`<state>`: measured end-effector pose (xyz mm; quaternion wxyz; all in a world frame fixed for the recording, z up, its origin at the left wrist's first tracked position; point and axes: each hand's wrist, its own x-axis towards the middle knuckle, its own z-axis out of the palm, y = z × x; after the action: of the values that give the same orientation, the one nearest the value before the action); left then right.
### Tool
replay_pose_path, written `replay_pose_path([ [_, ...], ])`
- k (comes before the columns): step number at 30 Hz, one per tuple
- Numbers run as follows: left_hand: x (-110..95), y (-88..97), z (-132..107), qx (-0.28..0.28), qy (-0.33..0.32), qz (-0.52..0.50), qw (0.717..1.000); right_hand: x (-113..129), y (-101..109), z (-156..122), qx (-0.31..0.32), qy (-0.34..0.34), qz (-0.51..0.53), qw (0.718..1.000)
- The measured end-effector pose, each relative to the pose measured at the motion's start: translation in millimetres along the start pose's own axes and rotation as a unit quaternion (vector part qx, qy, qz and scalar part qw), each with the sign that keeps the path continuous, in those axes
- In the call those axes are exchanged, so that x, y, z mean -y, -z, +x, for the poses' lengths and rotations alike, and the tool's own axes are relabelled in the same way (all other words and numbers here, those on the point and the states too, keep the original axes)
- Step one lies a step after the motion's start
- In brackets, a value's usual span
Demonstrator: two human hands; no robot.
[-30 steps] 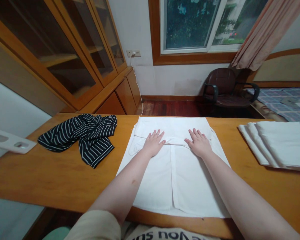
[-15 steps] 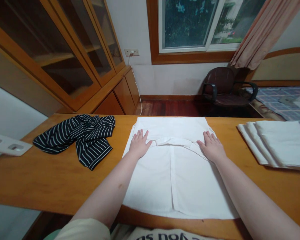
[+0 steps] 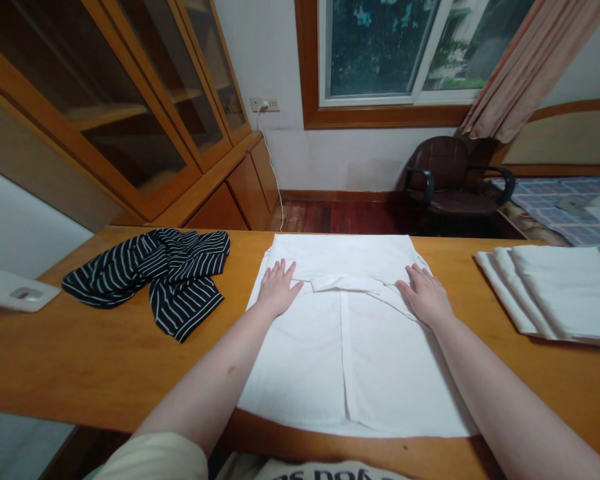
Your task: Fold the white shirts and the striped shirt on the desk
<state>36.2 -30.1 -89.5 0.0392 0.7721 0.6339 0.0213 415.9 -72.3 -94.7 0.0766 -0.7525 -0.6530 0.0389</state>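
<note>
A white shirt lies spread on the wooden table, its top part folded over toward me and its collar near the middle. A placket line runs down from the collar to the hem, which reaches the table's near edge. My left hand rests flat on the shirt's upper left side, fingers spread. On the upper right side lies my right hand, also flat, its fingers stretched out and pressing the cloth. Neither hand grasps anything.
Folded white garments are stacked at the table's right. A crumpled black-and-white striped garment lies at left, near a white plastic piece. Beyond the wooden table stand a glass-door cabinet and an armchair.
Both hands stay in nearly the same place on the shirt. The view has shifted very slightly; nothing has been taken hold of or let go.
</note>
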Motion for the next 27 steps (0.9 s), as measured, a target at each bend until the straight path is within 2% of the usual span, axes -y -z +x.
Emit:
replay_pose_path([
  [6, 0.2, -1.1, 3.6, -0.03, -0.003, -0.001, 1.0, -0.2, -3.1, 6.9, -0.022, -0.008, 0.008, 1.0],
  [10, 1.4, -0.2, 13.2, -0.008, 0.005, -0.018, 1.0, 0.8, -2.8, 11.3, -0.016, -0.012, 0.022, 1.0],
  [13, 8.3, 3.2, 20.2, 0.01, 0.002, -0.071, 0.997, -0.1, 0.8, 10.9, -0.023, -0.003, 0.057, 0.998],
  [15, 15.2, 5.4, 24.3, -0.026, 0.011, -0.136, 0.99, -1.7, 4.0, 12.1, -0.036, -0.011, 0.111, 0.993],
  [18, 26.0, 6.2, 32.0, -0.121, 0.044, -0.247, 0.961, -6.5, 8.2, 21.1, -0.071, -0.075, 0.217, 0.971],
  [20, 32.7, 5.3, 40.9, -0.159, 0.09, -0.333, 0.925, -10.6, 10.6, 32.8, -0.096, -0.126, 0.259, 0.953],
  [24, 43.8, 3.0, 72.0, -0.173, 0.217, -0.469, 0.839, -16.2, 16.5, 64.6, -0.096, -0.198, 0.302, 0.928],
  [27, 48.1, 3.0, 101.3, -0.168, 0.256, -0.508, 0.805, -16.1, 21.7, 90.7, -0.08, -0.194, 0.309, 0.928],
])
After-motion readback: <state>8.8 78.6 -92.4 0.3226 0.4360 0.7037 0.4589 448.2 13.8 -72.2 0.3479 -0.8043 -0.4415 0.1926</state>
